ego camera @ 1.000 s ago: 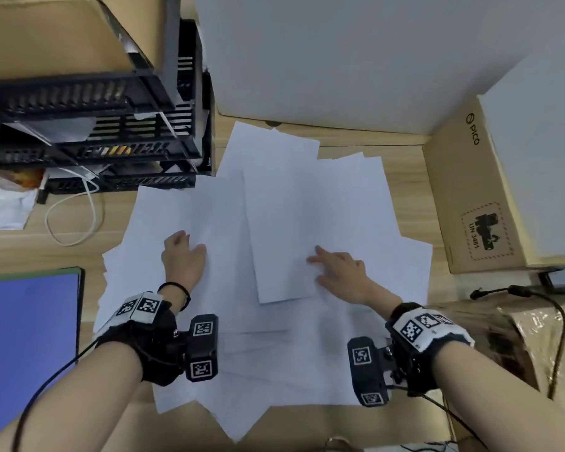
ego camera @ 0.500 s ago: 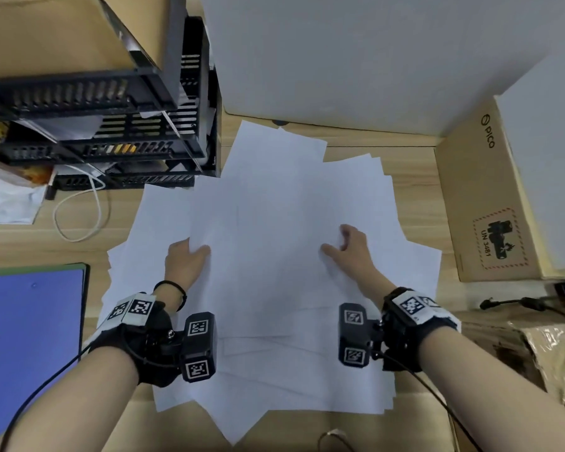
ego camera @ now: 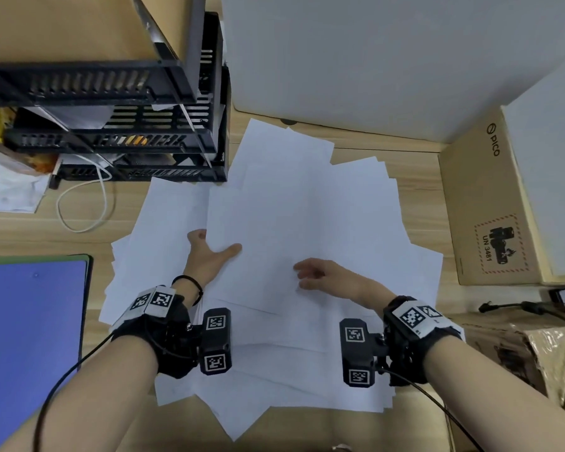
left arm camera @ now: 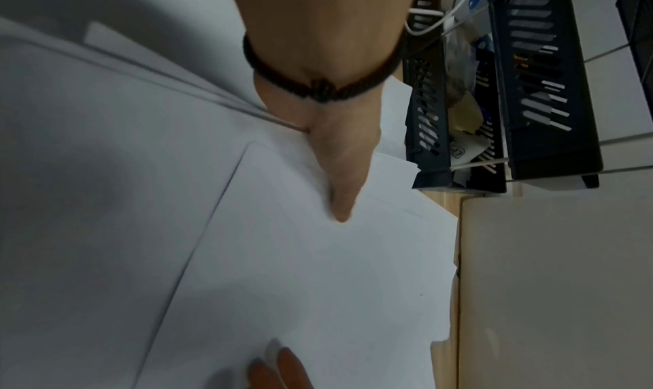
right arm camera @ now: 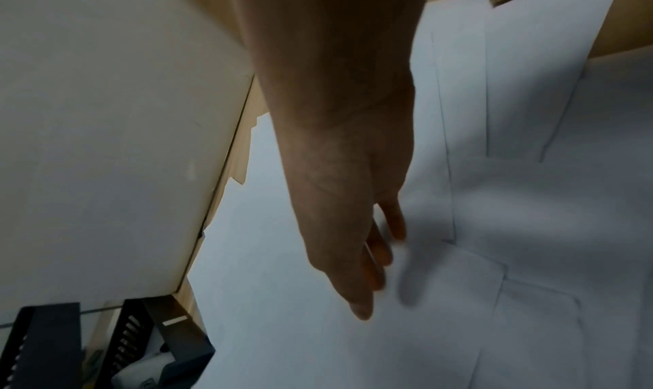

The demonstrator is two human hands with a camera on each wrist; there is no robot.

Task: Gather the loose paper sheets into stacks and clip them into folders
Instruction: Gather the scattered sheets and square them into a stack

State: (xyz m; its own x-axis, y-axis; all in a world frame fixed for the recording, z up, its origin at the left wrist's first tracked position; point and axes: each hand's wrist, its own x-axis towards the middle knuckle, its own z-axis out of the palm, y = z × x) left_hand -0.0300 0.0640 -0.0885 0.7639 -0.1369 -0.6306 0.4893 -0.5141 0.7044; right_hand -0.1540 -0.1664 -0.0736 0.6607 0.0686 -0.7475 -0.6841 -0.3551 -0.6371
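Several loose white paper sheets (ego camera: 307,207) lie fanned out and overlapping on the wooden desk. My left hand (ego camera: 214,252) is at the left edge of the top sheets. Its thumb lies on top and its fingers are tucked underneath, pinching them. The left wrist view shows that thumb (left arm camera: 339,177) pressing on the sheets (left arm camera: 318,269). My right hand (ego camera: 310,272) hovers just over the middle of the pile, fingers loosely extended and holding nothing; it casts a shadow on the paper (right arm camera: 282,255) in the right wrist view. A blue folder (ego camera: 30,337) lies flat at the left.
A black tiered tray rack (ego camera: 128,141) stands at the back left, with a white cable (ego camera: 88,203) looped in front of it. A cardboard box (ego camera: 490,207) flanks the pile on the right. A white panel (ego camera: 372,60) closes the back. A black cable (ego camera: 535,308) crosses wrapped parcels at right.
My left hand has slipped its fingers under the top sheets, with the thumb now on top. My right hand has drawn back from the pile's far right toward the middle and lifted slightly.
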